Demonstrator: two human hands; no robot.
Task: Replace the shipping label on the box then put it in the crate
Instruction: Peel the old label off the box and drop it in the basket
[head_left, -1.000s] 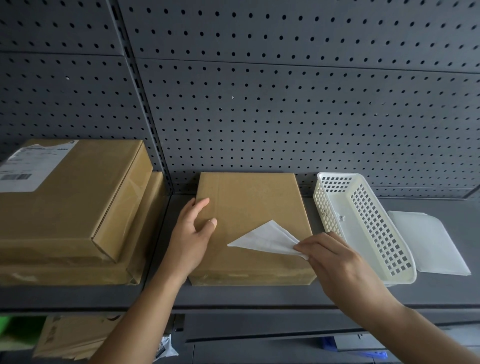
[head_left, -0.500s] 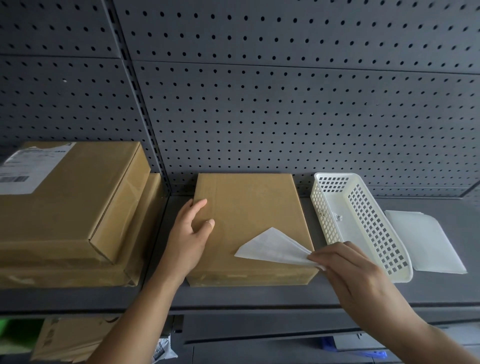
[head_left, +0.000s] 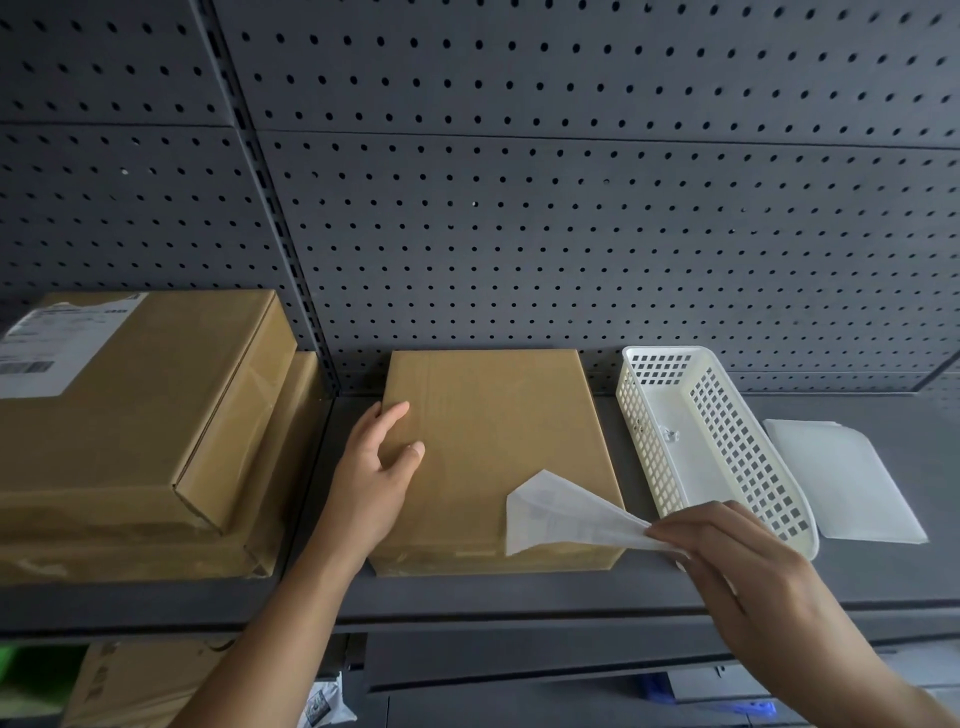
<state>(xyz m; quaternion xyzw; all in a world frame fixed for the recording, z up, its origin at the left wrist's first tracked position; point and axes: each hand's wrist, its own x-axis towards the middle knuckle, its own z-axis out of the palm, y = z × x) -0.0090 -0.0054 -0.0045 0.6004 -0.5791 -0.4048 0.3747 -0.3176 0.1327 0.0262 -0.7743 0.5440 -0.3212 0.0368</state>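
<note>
The box (head_left: 493, 457) lies flat on the shelf (head_left: 519, 592), its long axis running from the near edge toward the pegboard (head_left: 571, 234) at the far side. The old label (head_left: 561, 514) sits at the box's near right corner, and that is what the coming move turns on: the label's free end points right and near, straight into the right hand (head_left: 727, 561), which is much the nearer of the two to it.

That right hand has its fingers pinched closed on the label's right tip, just off the box's right edge. The label is lifted into a folded white wedge; its left end looks as if it is on or close against the cardboard, though I cannot tell how much glue is holding. Faint print shows through the paper.

The left hand (head_left: 379, 467) rests on the box's left side, fingers loosely spread, thumb on top and the other fingers curled over the left edge, pressing down rather than gripping.

The box is plain brown cardboard, clean on top apart from the label, with tape along its near face. A white crate (head_left: 644, 426) stands just right of the box, and white sheets (head_left: 841, 483) lie beyond it, farther right. I judge the peel is nearly done; a pull to the right and toward the body should free the label.
</note>
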